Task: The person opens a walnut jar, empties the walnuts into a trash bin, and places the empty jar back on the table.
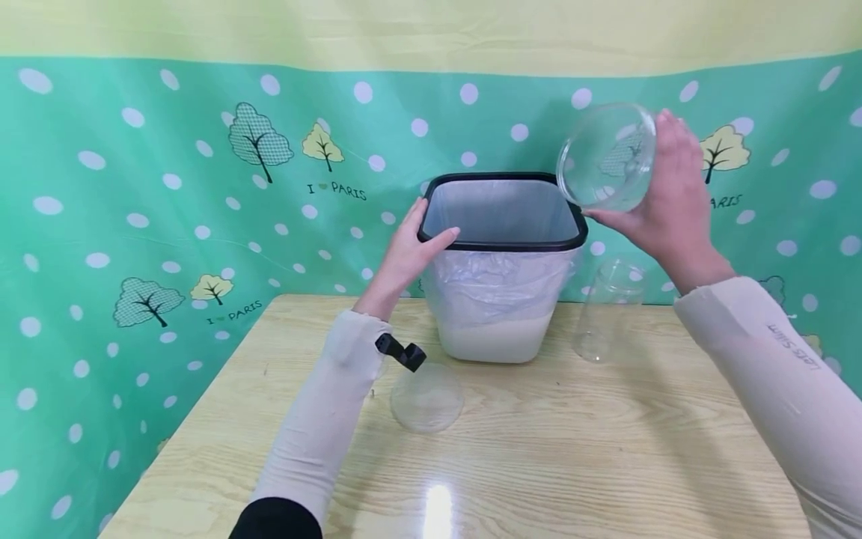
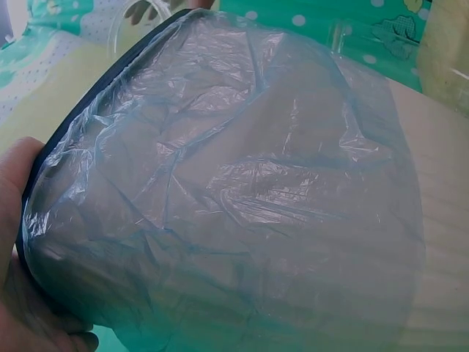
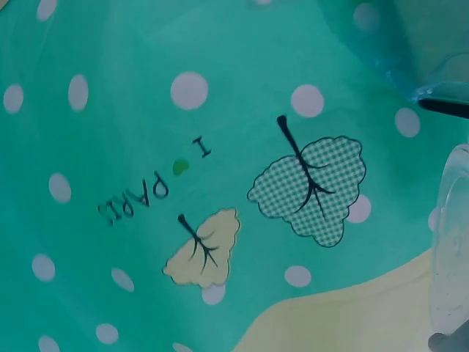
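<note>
A white trash bin [image 1: 488, 340] with a black rim [image 1: 505, 246] stands at the table's far side, lined with a thin translucent bag [image 2: 242, 198]. My left hand [image 1: 407, 243] grips the rim at its left corner, thumb over the front edge. In my right hand [image 1: 676, 187] is a clear round bowl [image 1: 602, 161], held tilted on its side above the bin's right corner, its mouth facing left. I see nothing inside the bowl. Only an edge of the bowl [image 3: 451, 249] shows in the right wrist view; that hand is almost entirely out of frame there.
A clear round lid [image 1: 427, 398] lies flat on the wooden table [image 1: 539, 464], in front of the bin. Right of the bin stands a tall clear glass [image 1: 609, 311]. Behind everything hangs a green dotted curtain [image 1: 404, 150] printed with trees.
</note>
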`<state>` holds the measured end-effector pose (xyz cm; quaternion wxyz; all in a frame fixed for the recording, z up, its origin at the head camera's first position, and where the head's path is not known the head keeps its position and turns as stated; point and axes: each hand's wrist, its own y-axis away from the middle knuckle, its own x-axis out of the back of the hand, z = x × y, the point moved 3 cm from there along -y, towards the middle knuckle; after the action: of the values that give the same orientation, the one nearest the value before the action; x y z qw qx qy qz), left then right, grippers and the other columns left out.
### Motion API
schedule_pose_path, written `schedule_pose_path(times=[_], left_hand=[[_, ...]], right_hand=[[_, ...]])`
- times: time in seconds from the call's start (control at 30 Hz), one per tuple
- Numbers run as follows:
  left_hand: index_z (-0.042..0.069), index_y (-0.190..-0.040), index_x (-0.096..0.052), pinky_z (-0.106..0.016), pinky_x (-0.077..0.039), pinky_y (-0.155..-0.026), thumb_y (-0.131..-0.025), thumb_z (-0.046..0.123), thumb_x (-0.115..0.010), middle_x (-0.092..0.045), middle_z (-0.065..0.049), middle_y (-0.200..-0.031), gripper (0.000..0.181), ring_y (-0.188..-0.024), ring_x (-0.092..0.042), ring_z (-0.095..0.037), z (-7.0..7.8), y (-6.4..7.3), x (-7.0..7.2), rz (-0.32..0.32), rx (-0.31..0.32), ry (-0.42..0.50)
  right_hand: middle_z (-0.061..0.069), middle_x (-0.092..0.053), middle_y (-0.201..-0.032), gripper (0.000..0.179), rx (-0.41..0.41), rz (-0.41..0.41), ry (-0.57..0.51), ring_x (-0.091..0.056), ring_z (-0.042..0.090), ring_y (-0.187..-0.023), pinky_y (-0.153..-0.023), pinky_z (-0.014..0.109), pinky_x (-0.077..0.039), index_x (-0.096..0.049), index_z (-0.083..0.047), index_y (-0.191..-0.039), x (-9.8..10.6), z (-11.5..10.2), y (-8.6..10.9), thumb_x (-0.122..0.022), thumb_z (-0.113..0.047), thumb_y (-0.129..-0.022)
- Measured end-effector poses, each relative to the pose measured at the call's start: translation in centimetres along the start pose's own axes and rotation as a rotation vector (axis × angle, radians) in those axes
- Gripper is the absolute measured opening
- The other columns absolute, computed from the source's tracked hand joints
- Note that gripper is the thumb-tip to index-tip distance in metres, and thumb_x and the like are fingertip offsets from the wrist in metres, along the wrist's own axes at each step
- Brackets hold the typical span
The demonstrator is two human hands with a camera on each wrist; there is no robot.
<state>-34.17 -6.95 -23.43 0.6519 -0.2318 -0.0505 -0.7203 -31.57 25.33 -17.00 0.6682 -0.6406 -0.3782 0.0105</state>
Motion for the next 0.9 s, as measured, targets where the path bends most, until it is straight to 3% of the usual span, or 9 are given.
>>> schedule_pose_path(times=[0.13, 0.2, 0.43, 0.57, 0.73, 0.9], left_hand=[[0.018, -0.152, -0.017, -0.035, -0.016, -0.115, -0.086, 0.046, -0.064, -0.009, 0.005, -0.158, 0.086, -0.144, -0.007, -0.011, -0.1, -0.1, -0.1, 0.002, -0.002, 0.007], [0.018, -0.152, -0.017, -0.035, -0.015, -0.115, -0.086, 0.046, -0.064, -0.009, 0.005, -0.158, 0.086, -0.144, -0.007, -0.011, -0.1, -0.2, -0.1, 0.001, -0.005, 0.008], [0.017, -0.152, -0.017, -0.035, -0.015, -0.115, -0.087, 0.043, -0.064, -0.009, 0.005, -0.158, 0.084, -0.144, -0.007, -0.011, 0.0, -0.2, -0.2, 0.004, -0.005, 0.01], [0.017, -0.152, -0.017, -0.036, -0.015, -0.115, -0.086, 0.045, -0.064, -0.009, 0.005, -0.158, 0.086, -0.144, -0.007, -0.011, -0.1, -0.2, -0.1, 0.008, -0.003, 0.01], [0.016, -0.152, -0.017, -0.035, -0.015, -0.115, -0.086, 0.045, -0.064, -0.009, 0.004, -0.158, 0.086, -0.144, -0.007, -0.012, 0.0, -0.2, -0.1, 0.007, -0.009, 0.007], [0.016, -0.152, -0.017, -0.035, -0.015, -0.115, -0.086, 0.045, -0.064, -0.009, 0.004, -0.158, 0.086, -0.144, -0.007, -0.012, -0.1, -0.2, -0.1, 0.005, -0.004, 0.012]], right_hand=[[0.005, -0.026, -0.152, 0.119, -0.196, 0.003, -0.086, -0.019, 0.018, -0.139, -0.112, 0.046, -0.023, -0.02, -0.017, -0.149, 0.6, -0.1, 1.0, -0.091, -0.024, -0.055], [0.001, -0.024, -0.152, 0.121, -0.246, 0.004, -0.119, -0.019, 0.016, -0.139, -0.111, 0.047, -0.024, -0.017, -0.02, -0.15, 0.8, -0.2, 1.7, -0.091, -0.024, -0.054], [0.001, -0.031, -0.148, 0.121, -0.245, 0.053, -0.196, -0.024, 0.017, -0.135, -0.11, 0.041, -0.023, -0.024, -0.024, -0.148, 1.5, -0.7, 3.1, -0.093, -0.017, -0.049], [-0.007, -0.033, -0.145, 0.12, -0.304, 0.074, -0.271, -0.028, 0.012, -0.132, -0.107, 0.034, -0.026, -0.026, -0.028, -0.146, 2.2, -1.6, 3.6, -0.093, -0.011, -0.047], [-0.007, -0.035, -0.144, 0.119, -0.371, 0.09, -0.365, -0.034, 0.013, -0.129, -0.102, 0.024, -0.029, -0.028, -0.025, -0.145, 3.4, -3.1, 4.5, -0.09, 0.0, -0.047], [-0.003, -0.037, -0.144, 0.114, -0.36, 0.116, -0.445, -0.037, 0.016, -0.127, -0.101, 0.024, -0.032, -0.03, -0.02, -0.144, 4.7, -4.8, 5.5, -0.086, 0.006, -0.049]])
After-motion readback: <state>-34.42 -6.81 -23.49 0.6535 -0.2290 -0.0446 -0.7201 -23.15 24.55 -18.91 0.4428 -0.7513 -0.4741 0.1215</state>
